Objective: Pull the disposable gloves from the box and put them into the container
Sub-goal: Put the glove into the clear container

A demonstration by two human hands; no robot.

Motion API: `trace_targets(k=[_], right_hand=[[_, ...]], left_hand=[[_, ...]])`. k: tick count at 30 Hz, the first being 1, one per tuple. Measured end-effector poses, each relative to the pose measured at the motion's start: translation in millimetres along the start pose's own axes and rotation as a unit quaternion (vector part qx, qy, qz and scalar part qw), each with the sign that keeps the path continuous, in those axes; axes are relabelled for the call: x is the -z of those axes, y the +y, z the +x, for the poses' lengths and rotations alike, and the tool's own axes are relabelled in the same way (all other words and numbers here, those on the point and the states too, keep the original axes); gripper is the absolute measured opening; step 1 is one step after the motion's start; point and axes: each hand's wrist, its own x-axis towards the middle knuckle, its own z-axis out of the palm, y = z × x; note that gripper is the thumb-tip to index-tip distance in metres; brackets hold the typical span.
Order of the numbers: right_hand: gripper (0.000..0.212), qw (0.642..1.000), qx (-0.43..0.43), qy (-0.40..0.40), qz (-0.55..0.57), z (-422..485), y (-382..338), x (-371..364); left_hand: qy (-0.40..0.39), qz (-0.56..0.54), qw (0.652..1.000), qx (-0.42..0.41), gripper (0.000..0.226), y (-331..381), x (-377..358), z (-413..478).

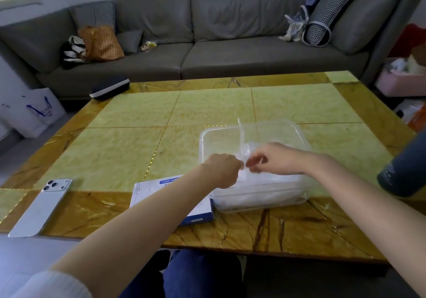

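A clear plastic container (297,134) stands on the table right of centre, with a pile of thin see-through gloves (265,186) in its near part. The white and blue glove box (196,214) lies flat just left of it, partly under my left forearm. Over the container's near left corner, my left hand (222,169) is curled and pinches a clear glove (245,150). My right hand (269,158) pinches the same glove from the right. A strip of that glove sticks up above the hands.
A white phone (40,207) lies face down at the table's near left. A dark bottle (403,171) stands at the right edge. A dark glasses case (109,88) sits at the far left corner. A grey sofa (207,55) runs behind the table.
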Motion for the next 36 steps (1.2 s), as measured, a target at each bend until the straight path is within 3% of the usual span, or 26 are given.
trace_targets(k=[2, 3, 6, 10, 12, 24, 26, 29, 31, 33, 36], right_hand=[[0.024, 0.992, 0.045, 0.115, 0.005, 3.5, -1.6, -5.4], [0.026, 0.992, 0.053, 0.112, -0.011, 6.3, -1.4, -8.2], [0.024, 0.994, 0.027, 0.013, -0.105, 20.3, 12.3, -15.0], [0.057, 0.977, -0.071, -0.056, -0.195, 34.6, 35.3, -18.0], [0.064, 0.969, -0.099, -0.074, -0.216, 37.7, 43.0, -18.5], [0.042, 0.946, -0.143, -0.098, -0.275, 30.8, 32.2, -9.0], [0.040, 0.943, -0.137, -0.077, -0.292, 24.3, 17.0, -3.5], [0.037, 0.955, -0.085, 0.018, -0.285, 15.1, -10.6, -3.2], [0.039, 0.970, -0.017, 0.126, -0.207, 10.9, -29.0, -8.1], [0.037, 0.961, 0.078, 0.227, -0.133, 8.7, -50.3, -16.8], [0.040, 0.937, 0.172, 0.284, -0.107, 11.2, -75.8, -35.2]], left_hand=[[-0.031, -0.013, 0.999, 0.006, 0.043, 1.8, -4.9, 6.8], [-0.046, -0.015, 0.999, 0.006, 0.042, 2.2, -6.4, 9.9], [-0.107, -0.032, 0.994, -0.009, 0.041, 1.4, -10.4, 16.3], [-0.150, -0.022, 0.988, -0.003, 0.042, -3.0, -17.7, 18.9], [-0.158, -0.014, 0.987, 0.018, 0.042, -2.7, -18.7, 18.1], [-0.179, -0.023, 0.983, 0.028, 0.039, -6.0, -12.6, 18.6], [-0.147, 0.009, 0.989, 0.024, 0.040, -4.4, -8.4, 14.5], [-0.027, 0.019, 0.999, 0.017, 0.040, -5.9, -1.0, 1.5], [0.063, -0.013, 0.998, 0.023, 0.039, -11.8, 7.4, -13.5], [0.133, -0.063, 0.988, 0.036, 0.041, -21.6, 15.1, -35.1], [0.234, -0.119, 0.964, 0.053, 0.040, -39.4, 16.0, -68.1]])
